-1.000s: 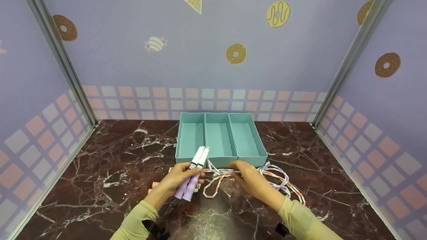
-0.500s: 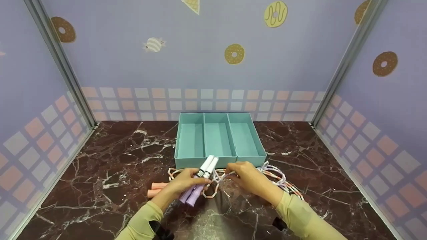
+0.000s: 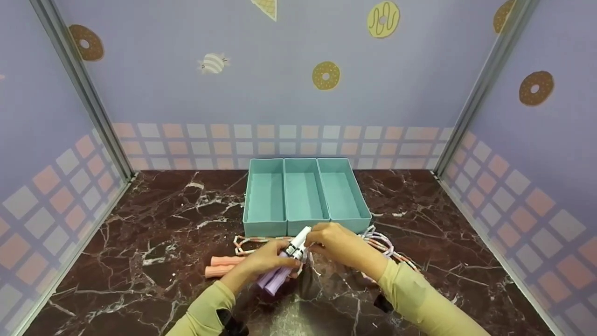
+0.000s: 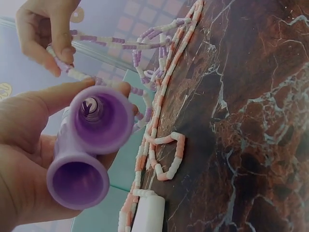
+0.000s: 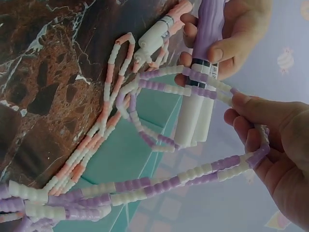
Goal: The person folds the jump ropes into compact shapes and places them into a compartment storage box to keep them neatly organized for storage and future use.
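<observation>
My left hand [image 3: 266, 259] grips two purple-and-white jump rope handles [image 5: 210, 31] side by side; their flared purple ends face the left wrist camera. Between thumb and fingers, my right hand [image 3: 343, 245] pinches the purple-and-white beaded rope [image 5: 178, 181] of that jump rope. In the right wrist view, doubled strands cross the white ends of the handles, and a longer doubled length runs from the right hand to a heap of beads. A second jump rope lies on the table, with orange handles [image 3: 221, 266] left of the left hand and an orange-and-white beaded rope [image 4: 164, 92].
A teal box [image 3: 264, 228] with three compartments stands behind the hands, its front close to the ropes. More beaded rope [image 3: 380, 240] lies right of the right forearm on the dark marbled table [image 3: 154, 261]. Patterned panels [image 3: 186, 93] enclose the back and sides.
The left hand has moved right and slightly nearer with the purple handles, uncovering the orange handles. The right hand has shifted left to the handles' white tips, drawing the purple-and-white rope with it.
</observation>
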Available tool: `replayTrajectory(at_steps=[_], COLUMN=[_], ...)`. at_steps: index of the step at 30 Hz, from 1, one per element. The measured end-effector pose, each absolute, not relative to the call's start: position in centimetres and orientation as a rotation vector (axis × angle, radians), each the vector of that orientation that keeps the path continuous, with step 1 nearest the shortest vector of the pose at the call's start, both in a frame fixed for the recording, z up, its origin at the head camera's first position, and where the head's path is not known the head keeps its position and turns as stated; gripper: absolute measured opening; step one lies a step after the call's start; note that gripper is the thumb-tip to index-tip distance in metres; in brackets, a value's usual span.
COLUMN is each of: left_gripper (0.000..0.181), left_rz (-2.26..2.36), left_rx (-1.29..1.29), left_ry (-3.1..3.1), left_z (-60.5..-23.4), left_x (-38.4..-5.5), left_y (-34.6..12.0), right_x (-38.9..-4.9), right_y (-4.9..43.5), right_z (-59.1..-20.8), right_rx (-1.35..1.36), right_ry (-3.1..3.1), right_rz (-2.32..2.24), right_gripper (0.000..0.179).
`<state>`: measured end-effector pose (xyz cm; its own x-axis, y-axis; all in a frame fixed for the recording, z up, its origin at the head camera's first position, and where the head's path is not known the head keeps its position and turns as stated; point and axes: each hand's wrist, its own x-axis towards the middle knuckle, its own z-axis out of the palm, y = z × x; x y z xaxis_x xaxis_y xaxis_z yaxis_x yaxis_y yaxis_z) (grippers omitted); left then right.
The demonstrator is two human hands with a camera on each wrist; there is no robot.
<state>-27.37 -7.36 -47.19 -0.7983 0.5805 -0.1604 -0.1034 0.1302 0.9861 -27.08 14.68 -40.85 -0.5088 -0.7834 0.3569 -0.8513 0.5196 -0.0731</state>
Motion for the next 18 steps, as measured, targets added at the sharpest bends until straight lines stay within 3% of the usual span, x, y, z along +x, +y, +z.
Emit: replayTrajectory(at_steps=[18], left_gripper=[0.031], left_rz=[1.689], left_rx=[0.491], left_ry=[2.124], left_z=[-47.9], left_x=[-26.9], left_y=[-6.1], right_x=[-27.0], right_y=[12.6], right_z=[-41.4], right_rx=[1.472], right_ry=[-2.407], right_rz=[0.208], right_gripper=[0.002])
